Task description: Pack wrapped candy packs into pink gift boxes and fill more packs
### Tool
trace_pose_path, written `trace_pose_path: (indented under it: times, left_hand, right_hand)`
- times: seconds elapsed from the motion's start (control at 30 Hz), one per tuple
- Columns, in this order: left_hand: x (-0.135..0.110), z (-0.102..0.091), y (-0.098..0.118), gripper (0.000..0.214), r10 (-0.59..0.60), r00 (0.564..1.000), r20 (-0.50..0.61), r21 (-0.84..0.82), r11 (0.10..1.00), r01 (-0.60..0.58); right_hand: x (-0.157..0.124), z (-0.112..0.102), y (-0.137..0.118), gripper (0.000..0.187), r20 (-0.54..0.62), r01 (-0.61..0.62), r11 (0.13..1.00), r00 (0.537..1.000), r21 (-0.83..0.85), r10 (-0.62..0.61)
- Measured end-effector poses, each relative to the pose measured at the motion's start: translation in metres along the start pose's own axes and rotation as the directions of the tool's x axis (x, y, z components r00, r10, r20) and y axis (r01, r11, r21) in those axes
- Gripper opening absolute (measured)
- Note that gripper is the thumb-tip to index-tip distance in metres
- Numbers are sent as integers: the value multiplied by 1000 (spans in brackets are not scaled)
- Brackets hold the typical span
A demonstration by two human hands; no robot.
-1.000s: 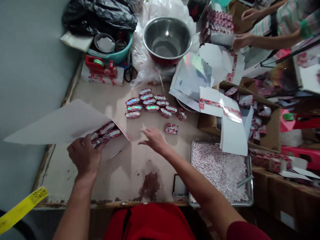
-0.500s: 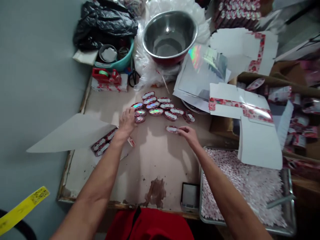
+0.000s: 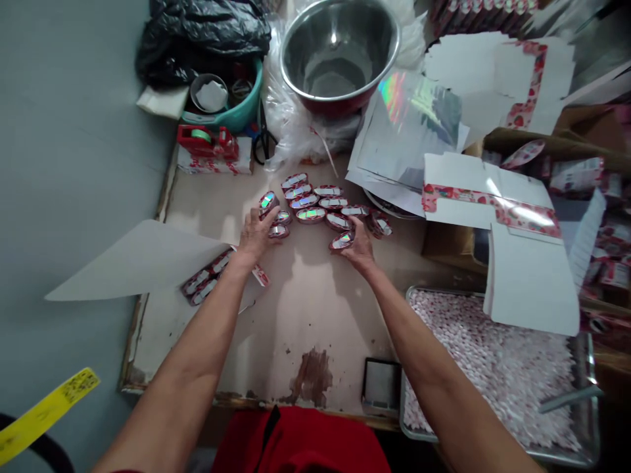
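- Beige tabletop [image 3: 340, 315]: it carries the oval packs [image 3: 311, 215], clustered beyond our wrists.
- White carton [image 3: 133, 259]: its flap slants out leftward, more packs lying inside.
- Left hand [image 3: 254, 236]: we hold a tilted pack [image 3: 268, 201] in our fingers; levelling it should steady the grip.
- Right hand [image 3: 361, 243]: we pinch the near pack [image 3: 341, 241] between thumb and fingers; light pressure should suffice.
- Held packs: gripped by the ends, they should clear their neighbours.

A packet [image 3: 342, 242] sits in the right hand [image 3: 363, 246], another in the left hand [image 3: 255, 238]; more lie between and beyond. Left of the grip, a carton [image 3: 138, 259] seemingly holds others; beyond, a bowl [image 3: 345, 49]; nearer right, a tray [image 3: 588, 424].
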State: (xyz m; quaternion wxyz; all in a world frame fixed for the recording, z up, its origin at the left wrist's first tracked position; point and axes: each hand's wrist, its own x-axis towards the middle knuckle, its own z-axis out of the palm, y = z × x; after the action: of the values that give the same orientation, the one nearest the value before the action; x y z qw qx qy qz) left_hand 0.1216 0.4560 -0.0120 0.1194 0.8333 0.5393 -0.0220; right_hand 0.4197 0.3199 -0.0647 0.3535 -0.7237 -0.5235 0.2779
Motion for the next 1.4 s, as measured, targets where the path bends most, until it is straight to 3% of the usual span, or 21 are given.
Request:
trace_pose_path:
  times: [0.1,0.27,0.4,0.53,0.73,0.8,0.9,0.97,1.03,1.1,1.13,1.2,1.27,1.33,1.4]
  left_hand:
    - [3,-3,1,100,-11,1000,-23,25,1000,11]
    - [-6,-3,6,85,19,999,-34,-38,999,-20]
    - [-22,2,20,74,-29,998,-54,0,1000,29]
    - [-25,7,36,73,-89,996,32,85,993,86]
    - [-23,1,59,64,-89,991,104,123,989,76]
    - [-42,-10,73,63,-79,994,74,95,993,71]
    - [-99,-31,85,64,-88,995,-36,-9,996,88]
    - [-148,-41,74,69,-184,968,-173,-87,981,172]
    - [-196,-42,46,73,-344,892,-294,-145,938,314]
    - [-232,-36,10,74,-473,814,-337,-167,881,443]
    - [-244,-32,-7,73,-503,800,-325,-159,864,479]
    - [-258,-21,-32,66,-500,829,-251,-114,866,488]
    - [-263,-12,-43,61,-468,870,-155,-63,883,465]
    - [-262,-6,-44,60,-463,883,-77,-32,886,462]
    - [-260,-3,-40,59,-485,874,-36,-21,874,485]
  right_hand:
    - [13,-2,-3,119,30,25,1000,999,-15,-25]
    - [23,-20,-8,132,312,103,988,948,-117,-62]
    - [27,-19,-27,114,343,145,951,938,-274,-44]
    - [27,-6,-40,107,363,228,887,929,-401,-75]
    - [19,5,-31,72,309,293,825,939,-484,-152]
    - [11,-1,-32,63,247,248,865,957,-437,-150]
    - [-13,-12,-55,73,67,135,960,990,-243,-122]
    - [-35,-10,-88,81,16,122,992,992,-37,-122]
    - [-58,9,-127,91,72,188,968,977,167,-202]
    - [-75,45,-160,99,155,320,899,913,300,-377]
    - [-81,67,-172,100,195,394,859,861,327,-470]
    - [-86,108,-183,92,317,522,789,726,325,-610]
    - [-83,136,-182,76,470,597,750,596,283,-651]
    - [-76,146,-176,65,580,662,716,501,221,-643]
    - [-69,144,-175,59,649,735,663,439,138,-621]
